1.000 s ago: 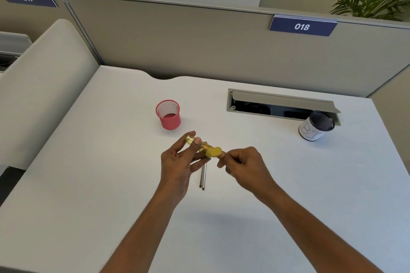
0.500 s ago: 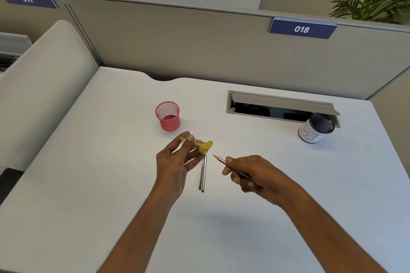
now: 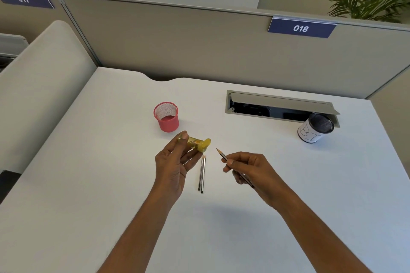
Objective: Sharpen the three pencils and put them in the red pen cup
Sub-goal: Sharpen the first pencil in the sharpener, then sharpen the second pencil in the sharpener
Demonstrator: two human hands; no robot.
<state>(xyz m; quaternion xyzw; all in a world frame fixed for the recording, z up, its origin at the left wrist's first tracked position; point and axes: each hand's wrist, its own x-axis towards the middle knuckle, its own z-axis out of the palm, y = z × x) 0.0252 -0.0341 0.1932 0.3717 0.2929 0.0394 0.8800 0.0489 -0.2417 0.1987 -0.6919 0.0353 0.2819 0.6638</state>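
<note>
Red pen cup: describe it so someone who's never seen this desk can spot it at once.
On the white desk, look left of the open cable hatch near the back. The red pen cup stands upright just beyond the left hand holding a yellow sharpener. It is the only red one; the other cup, at the hatch's right end, is wrapped in white paper.

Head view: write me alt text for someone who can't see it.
Over a white desk, the left hand holds a yellow sharpener and the right hand a pointed pencil, apart. Between them lie two pencils; a red cup stands behind.
</note>
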